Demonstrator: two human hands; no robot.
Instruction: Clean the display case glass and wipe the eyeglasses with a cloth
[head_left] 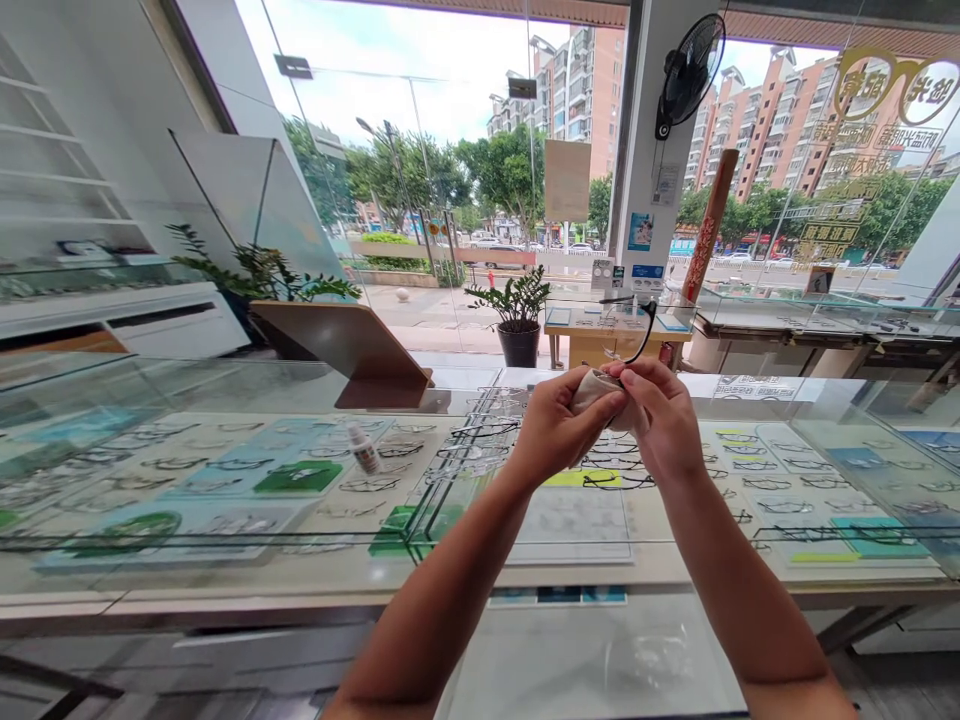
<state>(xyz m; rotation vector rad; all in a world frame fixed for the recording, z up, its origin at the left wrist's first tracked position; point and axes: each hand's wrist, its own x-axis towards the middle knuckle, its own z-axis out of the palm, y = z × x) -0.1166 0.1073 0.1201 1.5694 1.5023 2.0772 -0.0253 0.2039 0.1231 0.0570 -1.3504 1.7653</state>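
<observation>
Both hands are raised close together above the glass display case. My left hand (559,425) is closed around a pale cloth (598,390), its thumb pressed along it. The fingers of my right hand (664,410) pinch a pair of glasses at the cloth's right side; a dark curved temple (646,335) sticks up above them. Most of the frame and the lenses are hidden by the fingers and cloth. A small white bottle (364,448) stands on the glass to the left.
The glass display case (480,572) spans the view, with rows of glasses inside. A tilted brown-framed mirror or board (337,340) stands at its far left edge. Beyond are a potted plant (520,345), a low wooden table (589,348) and large windows.
</observation>
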